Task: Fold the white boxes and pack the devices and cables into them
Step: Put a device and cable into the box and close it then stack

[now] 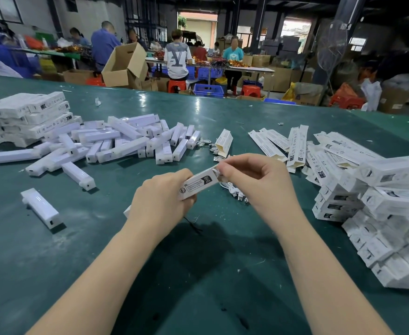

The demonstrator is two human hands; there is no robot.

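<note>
L hand [161, 198]: wrapped round white box [200, 183], mid-tabletop, above the surface.
R hand [251, 176]: fingertips pinched at box's far end.

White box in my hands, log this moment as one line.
left hand grips white box | right hand pinches its open end | cables beneath | green table

White box [200, 184] (printed) held tilted.

Matt printed card box [200, 183]; glossy white plastic devices [126, 141]; scuffed green tabletop [198, 274].
</note>
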